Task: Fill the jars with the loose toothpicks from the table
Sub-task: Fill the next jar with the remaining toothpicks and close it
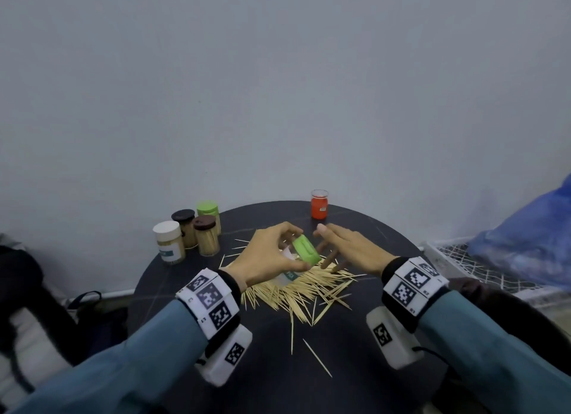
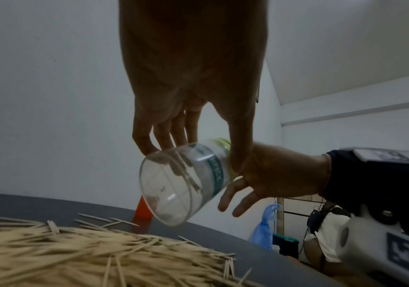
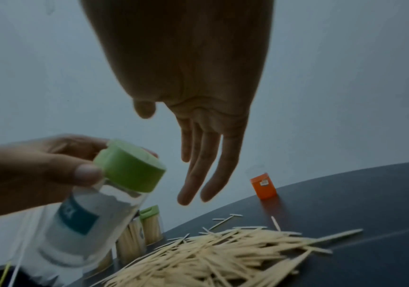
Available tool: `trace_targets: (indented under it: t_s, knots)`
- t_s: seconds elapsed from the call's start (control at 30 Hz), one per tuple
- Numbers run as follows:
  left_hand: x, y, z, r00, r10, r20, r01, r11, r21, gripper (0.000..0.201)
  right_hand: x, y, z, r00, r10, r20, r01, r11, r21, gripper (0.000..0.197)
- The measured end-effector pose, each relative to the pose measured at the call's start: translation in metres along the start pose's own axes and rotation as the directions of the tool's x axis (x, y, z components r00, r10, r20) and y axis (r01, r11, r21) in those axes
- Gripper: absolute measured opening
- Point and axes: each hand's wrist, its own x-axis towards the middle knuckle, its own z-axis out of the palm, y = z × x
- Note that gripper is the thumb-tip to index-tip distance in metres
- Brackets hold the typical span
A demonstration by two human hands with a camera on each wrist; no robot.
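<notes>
- Left hand (image 1: 266, 256) clamped round a clear jar (image 2: 181, 184) — thumb on one side, fingers on the other, just under its green lid (image 1: 305, 248); held tilted above the toothpick pile, lid end toward 1 o'clock, base toward the wrist.
- Jar nearly bare inside: only a few toothpicks visible through the clear base in the left wrist view; teal label band round the body.
- Right hand (image 1: 347, 247) beside the jar at 3 o'clock of it, fingers straight and spread, holding nothing, fingertips pointing down toward the pile; not touching the lid as far as the right wrist view shows.
- Loose toothpicks (image 1: 304, 288) heaped in the middle of the round dark surface (image 1: 355, 352), with stray ones trailing toward 6 o'clock and a few at 11 o'clock of the heap.
- Four capped jars grouped at 10 o'clock on the surface — a white-lidded jar (image 1: 168, 240), a black-lidded jar (image 1: 184, 230), a brown-lidded jar (image 1: 205, 234) and a green-lidded jar (image 1: 209, 213); toothpicks showing through their sides.
- Red jar (image 1: 319, 204) alone at 12 o'clock near the far edge, well apart from the rest.
- Blue plastic bag (image 1: 531, 228) on a white mesh rack at 3 o'clock, off the surface.
</notes>
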Motion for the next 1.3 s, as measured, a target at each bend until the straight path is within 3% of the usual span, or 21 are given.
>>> trace_targets:
  t_s: [0.13, 0.53, 0.67, 0.73, 0.8, 0.87, 0.93, 1.1, 1.2, 1.3]
  knots:
    - [-0.007, -0.005, 0.008, 1.0, -0.015, 0.007, 0.015, 0.999, -0.029, 0.056, -0.008, -0.003, 0.015, 0.996, -0.055, 0.066, 0.058, 0.998, -0.033, 0.04]
    - [0.006, 0.001, 0.012, 0.999, -0.014, -0.032, 0.01, 0.993, -0.115, 0.052, -0.004, -0.002, -0.004, 0.985, -0.172, 0.009, 0.173, 0.983, -0.063, 0.035]
    - [0.006, -0.007, 0.011, 0.998, -0.055, -0.021, 0.05, 0.979, -0.196, 0.052, -0.003, 0.0, -0.024, 0.969, -0.226, -0.099, 0.228, 0.973, 0.017, 0.03]
    - [0.005, -0.008, 0.009, 0.998, -0.044, -0.054, 0.031, 0.974, -0.225, 0.053, 0.0, 0.005, -0.035, 0.968, -0.193, -0.162, 0.188, 0.981, -0.048, 0.032]
    - [0.005, -0.003, 0.007, 0.998, -0.019, -0.065, 0.003, 0.972, -0.237, 0.055, 0.004, 0.016, -0.045, 0.98, -0.125, -0.156, 0.076, 0.954, -0.29, 0.04]
    - [0.006, 0.001, 0.005, 0.998, 0.002, -0.062, -0.017, 0.969, -0.245, 0.056, 0.009, 0.033, -0.051, 0.993, 0.004, -0.116, -0.066, 0.841, -0.538, 0.046]
    - [0.006, 0.001, 0.003, 0.998, 0.008, -0.065, -0.023, 0.97, -0.241, 0.056, 0.011, 0.047, -0.053, 0.982, 0.146, -0.116, -0.186, 0.712, -0.677, 0.046]
    - [0.006, -0.009, -0.002, 0.996, -0.017, -0.087, -0.006, 0.966, -0.26, 0.054, 0.015, 0.062, -0.05, 0.932, 0.349, -0.093, -0.279, 0.53, -0.801, 0.045]
    - [0.008, -0.015, -0.007, 0.994, -0.042, -0.1, 0.013, 0.962, -0.273, 0.055, 0.023, 0.063, -0.043, 0.906, 0.419, -0.065, -0.288, 0.496, -0.819, 0.045]
    - [0.009, -0.018, -0.012, 0.991, -0.052, -0.124, 0.016, 0.962, -0.274, 0.053, 0.035, 0.055, -0.033, 0.932, 0.359, -0.042, -0.234, 0.51, -0.828, 0.048]
